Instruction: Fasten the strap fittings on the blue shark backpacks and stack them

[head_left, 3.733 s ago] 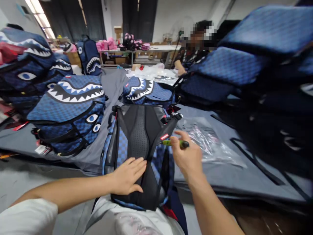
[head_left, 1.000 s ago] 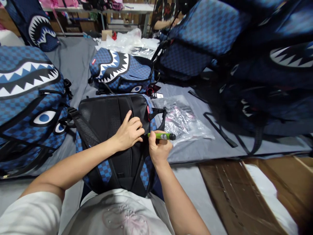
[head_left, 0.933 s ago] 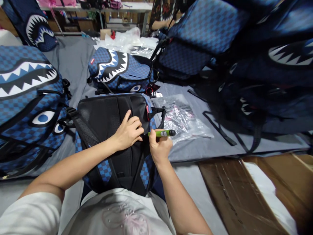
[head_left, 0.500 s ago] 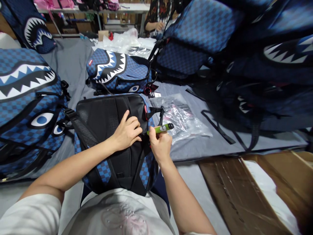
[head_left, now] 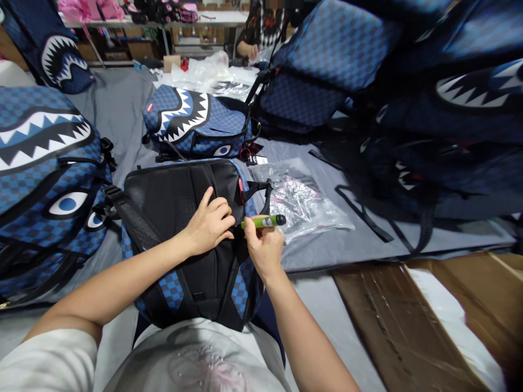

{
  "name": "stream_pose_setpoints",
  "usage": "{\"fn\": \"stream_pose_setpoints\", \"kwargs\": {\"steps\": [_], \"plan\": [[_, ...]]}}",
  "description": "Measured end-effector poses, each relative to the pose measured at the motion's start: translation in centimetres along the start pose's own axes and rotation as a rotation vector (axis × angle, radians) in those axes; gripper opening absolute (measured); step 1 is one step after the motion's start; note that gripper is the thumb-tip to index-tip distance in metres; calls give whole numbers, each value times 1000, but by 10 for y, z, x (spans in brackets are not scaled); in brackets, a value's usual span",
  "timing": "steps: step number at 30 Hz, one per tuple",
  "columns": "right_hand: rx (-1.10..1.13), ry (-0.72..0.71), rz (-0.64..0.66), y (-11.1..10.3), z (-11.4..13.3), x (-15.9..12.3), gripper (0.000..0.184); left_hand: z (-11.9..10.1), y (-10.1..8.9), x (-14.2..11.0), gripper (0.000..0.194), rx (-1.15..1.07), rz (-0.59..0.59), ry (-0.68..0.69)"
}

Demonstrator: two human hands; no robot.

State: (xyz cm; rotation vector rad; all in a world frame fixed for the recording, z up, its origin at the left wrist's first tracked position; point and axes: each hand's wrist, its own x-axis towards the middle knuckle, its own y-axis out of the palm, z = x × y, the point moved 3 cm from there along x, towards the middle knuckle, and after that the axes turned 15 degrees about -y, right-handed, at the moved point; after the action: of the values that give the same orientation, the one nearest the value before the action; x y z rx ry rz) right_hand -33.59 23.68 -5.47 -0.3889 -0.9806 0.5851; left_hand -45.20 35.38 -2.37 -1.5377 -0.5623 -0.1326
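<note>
A blue checkered backpack [head_left: 171,196] lies face down at the table's near edge, its black back panel and straps up. My left hand [head_left: 210,223] rests on that panel with fingers curled, pinching the black strap near the middle. My right hand [head_left: 263,247] is closed around a green marker with a black cap [head_left: 263,221], held sideways, its tip at the strap beside my left fingers.
A clear plastic bag [head_left: 302,198] lies right of the backpack. Shark-face backpacks sit at left [head_left: 44,163] and behind [head_left: 192,122]; a tall stack [head_left: 408,98] fills the right. A cardboard box [head_left: 408,321] stands low right. Another person [head_left: 261,32] works at the far end.
Since 3.7 s ago my view dropped and both hands came together on the strap. In the last second the marker tilted up a little, then returned level; the hands stayed put.
</note>
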Motion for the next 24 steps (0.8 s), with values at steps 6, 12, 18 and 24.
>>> {"fn": "stream_pose_setpoints", "kwargs": {"steps": [6,12,18,24], "plan": [[-60,-46,-23,-4,2,-1,42,0,-2,-3,27,13,-19,10],[77,-69,-49,-11,9,-4,34,-3,-6,-7,25,5,-60,27],[53,-75,-85,-11,11,-5,30,-5,-13,-6,24,51,-32,26],[145,-58,-108,-23,21,-12,20,-6,-41,15,21,180,156,180]]}}
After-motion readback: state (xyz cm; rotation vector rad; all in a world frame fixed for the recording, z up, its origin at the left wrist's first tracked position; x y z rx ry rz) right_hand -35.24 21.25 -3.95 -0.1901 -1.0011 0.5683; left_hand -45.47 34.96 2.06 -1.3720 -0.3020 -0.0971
